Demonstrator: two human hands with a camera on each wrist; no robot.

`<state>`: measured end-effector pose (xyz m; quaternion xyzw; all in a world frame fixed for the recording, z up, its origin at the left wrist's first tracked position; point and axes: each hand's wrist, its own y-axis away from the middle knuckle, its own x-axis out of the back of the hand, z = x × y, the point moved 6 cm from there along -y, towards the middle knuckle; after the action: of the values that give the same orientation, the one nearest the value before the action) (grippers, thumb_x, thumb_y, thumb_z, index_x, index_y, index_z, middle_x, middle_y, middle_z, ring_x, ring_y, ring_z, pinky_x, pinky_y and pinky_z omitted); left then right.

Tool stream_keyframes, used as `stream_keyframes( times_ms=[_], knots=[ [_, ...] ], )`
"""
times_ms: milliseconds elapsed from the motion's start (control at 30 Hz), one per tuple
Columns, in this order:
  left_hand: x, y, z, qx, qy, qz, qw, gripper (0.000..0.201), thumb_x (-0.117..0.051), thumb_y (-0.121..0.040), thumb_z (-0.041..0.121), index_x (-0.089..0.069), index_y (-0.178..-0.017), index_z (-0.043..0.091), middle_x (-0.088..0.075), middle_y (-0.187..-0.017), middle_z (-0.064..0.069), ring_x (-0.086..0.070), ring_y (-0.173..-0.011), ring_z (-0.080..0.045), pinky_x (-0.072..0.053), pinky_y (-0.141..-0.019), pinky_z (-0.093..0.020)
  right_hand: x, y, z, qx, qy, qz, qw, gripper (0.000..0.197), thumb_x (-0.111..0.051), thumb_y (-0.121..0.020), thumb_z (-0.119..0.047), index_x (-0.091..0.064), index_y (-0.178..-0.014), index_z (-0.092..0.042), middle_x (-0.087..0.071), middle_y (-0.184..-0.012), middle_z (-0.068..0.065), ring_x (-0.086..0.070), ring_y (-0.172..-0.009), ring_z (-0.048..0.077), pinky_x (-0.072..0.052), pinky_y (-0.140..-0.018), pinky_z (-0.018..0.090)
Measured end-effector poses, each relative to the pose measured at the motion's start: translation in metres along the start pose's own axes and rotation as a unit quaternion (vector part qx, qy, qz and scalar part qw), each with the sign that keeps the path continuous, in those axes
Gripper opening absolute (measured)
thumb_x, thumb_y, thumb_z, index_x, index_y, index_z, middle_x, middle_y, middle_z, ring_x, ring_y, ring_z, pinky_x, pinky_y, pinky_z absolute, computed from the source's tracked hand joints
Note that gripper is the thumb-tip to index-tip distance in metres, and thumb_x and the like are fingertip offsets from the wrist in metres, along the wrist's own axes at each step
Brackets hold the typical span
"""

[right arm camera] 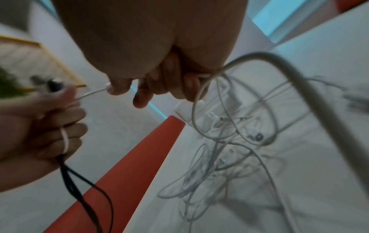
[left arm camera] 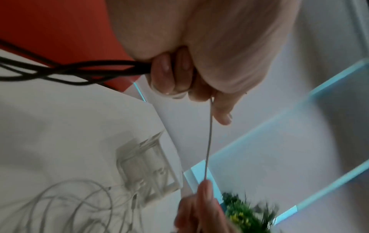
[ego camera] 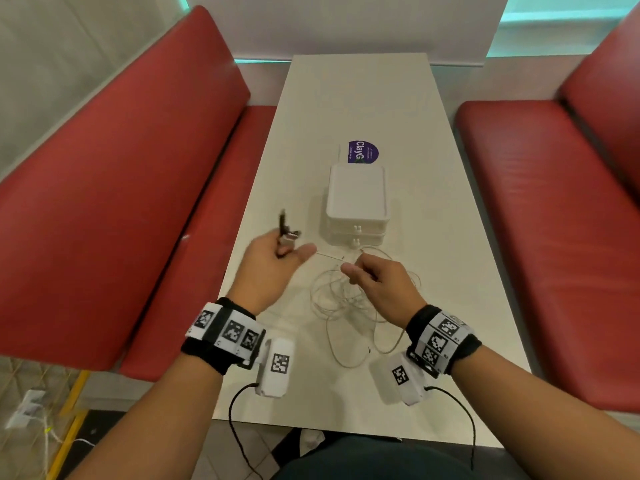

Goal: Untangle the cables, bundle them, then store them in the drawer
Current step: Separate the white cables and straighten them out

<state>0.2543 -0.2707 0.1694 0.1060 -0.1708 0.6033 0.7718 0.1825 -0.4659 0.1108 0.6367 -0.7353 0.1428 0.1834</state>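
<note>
My left hand [ego camera: 289, 249] is raised over the table's left side and grips a folded black cable [ego camera: 284, 227], whose connectors stick up out of the fist. In the left wrist view the black cable [left arm camera: 95, 69] trails from its curled fingers [left arm camera: 165, 75]. A thin white wire [ego camera: 327, 257] runs taut from the left hand to my right hand [ego camera: 353, 271], which pinches it and also holds loops of the white cable tangle [ego camera: 346, 299] lying on the table. The tangle [right arm camera: 229, 141] spreads below the right hand's fingers [right arm camera: 179, 85]. A white two-drawer box [ego camera: 356, 202] stands just beyond the hands, drawers closed.
The white table [ego camera: 363, 98] is long and narrow, with red bench seats [ego camera: 138, 168] on both sides. A purple sticker [ego camera: 362, 152] lies behind the drawer box. Black leads from the wrist cameras hang off the near edge [ego camera: 239, 427].
</note>
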Motion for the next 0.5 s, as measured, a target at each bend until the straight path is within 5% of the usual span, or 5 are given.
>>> stream_keyframes(
  times_ms=[67, 133, 233, 400, 500],
  knots=[
    [0.016, -0.005, -0.009, 0.019, 0.014, 0.044, 0.999, 0.049, -0.081, -0.083, 0.023, -0.036, -0.063, 0.021, -0.036, -0.057, 0.011, -0.036, -0.056, -0.01, -0.039, -0.064, -0.019, 0.003, 0.003, 0.009, -0.016, -0.003, -0.027, 1.0, 0.031, -0.058, -0.099, -0.043, -0.059, -0.081, -0.019, -0.052, -0.066, -0.009, -0.045, -0.062, 0.008, -0.04, -0.065, 0.029],
    [0.019, -0.007, -0.023, 0.029, -0.127, 0.021, 0.991, 0.04, -0.079, -0.085, 0.028, -0.047, -0.062, 0.023, -0.056, -0.062, 0.01, -0.051, -0.062, -0.014, -0.043, -0.069, -0.028, 0.006, 0.004, 0.003, 0.021, 0.03, -0.049, 0.998, 0.02, -0.055, -0.102, -0.03, -0.062, -0.085, -0.024, -0.057, -0.072, -0.015, -0.051, -0.068, 0.006, -0.043, -0.07, 0.03],
    [0.017, -0.002, -0.047, 0.007, -0.419, -0.044, 0.907, 0.019, -0.064, -0.093, 0.043, -0.069, -0.094, 0.025, -0.074, -0.093, -0.001, -0.068, -0.088, -0.029, -0.047, -0.069, -0.034, 0.01, 0.001, -0.018, 0.064, 0.085, -0.057, 0.993, 0.014, -0.058, -0.1, -0.021, -0.071, -0.095, -0.023, -0.067, -0.082, -0.018, -0.058, -0.076, 0.001, -0.045, -0.071, 0.02],
    [0.021, 0.001, -0.057, 0.002, -0.565, -0.056, 0.823, 0.024, -0.063, -0.094, 0.038, -0.055, -0.106, 0.02, -0.067, -0.098, -0.002, -0.067, -0.083, -0.032, -0.041, -0.062, -0.034, 0.018, 0.0, -0.023, 0.069, 0.215, -0.001, 0.974, 0.013, -0.066, -0.093, -0.035, -0.071, -0.086, -0.025, -0.051, -0.055, -0.011, -0.049, -0.054, 0.007, -0.039, -0.058, 0.025],
    [0.009, 0.007, -0.05, -0.034, -0.453, -0.066, 0.888, 0.031, -0.072, -0.088, 0.031, -0.054, -0.109, 0.019, -0.062, -0.107, 0.005, -0.067, -0.088, -0.021, -0.047, -0.067, -0.034, 0.003, 0.0, -0.026, 0.092, 0.31, -0.025, 0.946, 0.018, -0.061, -0.097, -0.036, -0.071, -0.093, -0.022, -0.056, -0.067, -0.01, -0.057, -0.067, 0.014, -0.043, -0.064, 0.03]
  ],
)
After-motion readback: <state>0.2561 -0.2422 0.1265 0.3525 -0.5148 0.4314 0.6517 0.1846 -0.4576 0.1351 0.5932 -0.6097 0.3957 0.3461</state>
